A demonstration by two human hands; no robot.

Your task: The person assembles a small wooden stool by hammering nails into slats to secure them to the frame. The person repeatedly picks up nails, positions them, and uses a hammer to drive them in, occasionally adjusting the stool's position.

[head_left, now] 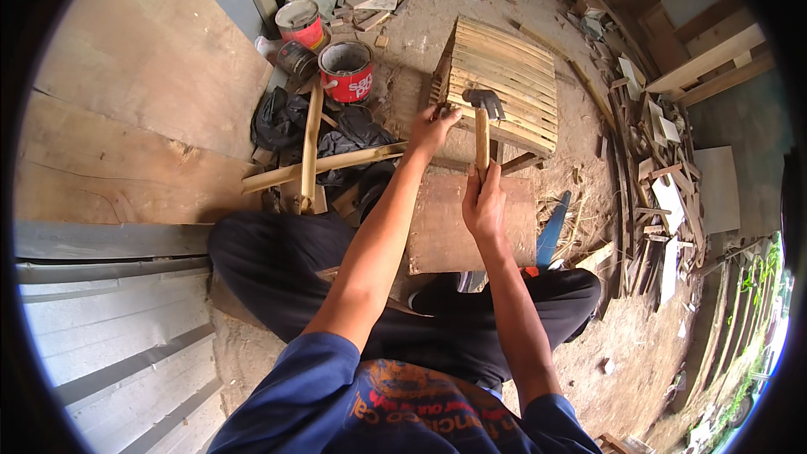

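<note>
My right hand [485, 204] is wrapped round the wooden handle of a claw hammer [482, 136]. The hammer's dark head is raised in front of a slatted wooden crate [503, 59], over its near edge. At the crate's near left corner is my left hand [432, 129], with its fingers closed in a pinch. Something small and dark shows at those fingertips, too small to name. The crate is made of narrow pale slats set side by side with gaps. Below my hands lies a flat wooden board [445, 231], partly behind my right forearm.
Red paint buckets [346, 76] stand at the far left, near black plastic bags [282, 118] and two crossed wood strips [310, 147]. A blue-bladed handsaw [552, 231] lies right of the board. Scrap wood [668, 193] is piled along the right; a plywood sheet [126, 160] stands left.
</note>
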